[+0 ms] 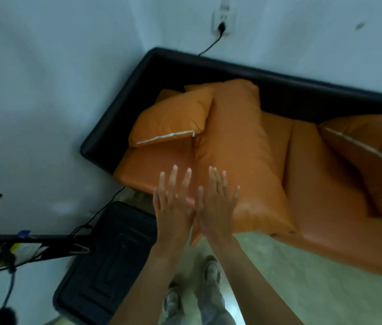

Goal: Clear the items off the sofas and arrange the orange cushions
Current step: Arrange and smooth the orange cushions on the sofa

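A black-framed sofa [279, 87] with orange seat pads stands in the room's corner. A long orange cushion [239, 146] lies across the seat from the back to past the front edge. A smaller orange cushion [173, 118] with a white zip strip leans in the left corner. Another orange cushion [368, 160] rests at the right. My left hand [173, 202] and my right hand [218, 205] are side by side, fingers spread, over the long cushion's near left end. Neither hand holds anything. Whether the palms touch the cushion is unclear.
A black case [110, 261] lies on the floor left of my legs. A black stand [32, 242] with papers and a cable juts in from the left. A wall socket [222, 22] with a plugged cable sits above the sofa. Light floor lies in front.
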Demonstrator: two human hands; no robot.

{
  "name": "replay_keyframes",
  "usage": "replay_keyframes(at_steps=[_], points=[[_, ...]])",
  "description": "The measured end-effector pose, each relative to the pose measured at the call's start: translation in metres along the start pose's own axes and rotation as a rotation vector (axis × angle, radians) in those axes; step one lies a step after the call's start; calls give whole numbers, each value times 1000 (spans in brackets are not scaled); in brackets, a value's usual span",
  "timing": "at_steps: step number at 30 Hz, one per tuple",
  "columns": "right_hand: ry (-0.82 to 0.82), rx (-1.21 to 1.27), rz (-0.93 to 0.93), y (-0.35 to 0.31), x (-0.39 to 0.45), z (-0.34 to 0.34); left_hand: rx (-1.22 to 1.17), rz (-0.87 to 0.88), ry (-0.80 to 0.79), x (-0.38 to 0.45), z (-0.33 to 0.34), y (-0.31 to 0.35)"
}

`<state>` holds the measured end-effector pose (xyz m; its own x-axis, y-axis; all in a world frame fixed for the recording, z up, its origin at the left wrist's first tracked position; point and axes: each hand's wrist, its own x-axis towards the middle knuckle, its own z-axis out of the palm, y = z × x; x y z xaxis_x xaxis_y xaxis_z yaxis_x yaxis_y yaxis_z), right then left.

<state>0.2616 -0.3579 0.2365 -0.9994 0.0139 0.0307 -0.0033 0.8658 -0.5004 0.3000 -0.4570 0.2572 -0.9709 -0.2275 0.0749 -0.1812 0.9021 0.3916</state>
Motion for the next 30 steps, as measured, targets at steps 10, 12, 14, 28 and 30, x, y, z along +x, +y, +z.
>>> replay_keyframes(at_steps=[10,12,14,28,30], points=[[177,-33,48,22,-68,-166,-191,133,-7,-64,-78,116],[223,-66,65,26,-82,-188,-187,195,5,-71,-91,131],[249,-115,79,35,-96,-205,-181,244,-15,-78,-99,148],[356,-120,207,159,-137,-307,-180,518,-88,-132,-71,281],[364,-89,232,186,-134,-325,-193,529,-100,-132,-58,310]])
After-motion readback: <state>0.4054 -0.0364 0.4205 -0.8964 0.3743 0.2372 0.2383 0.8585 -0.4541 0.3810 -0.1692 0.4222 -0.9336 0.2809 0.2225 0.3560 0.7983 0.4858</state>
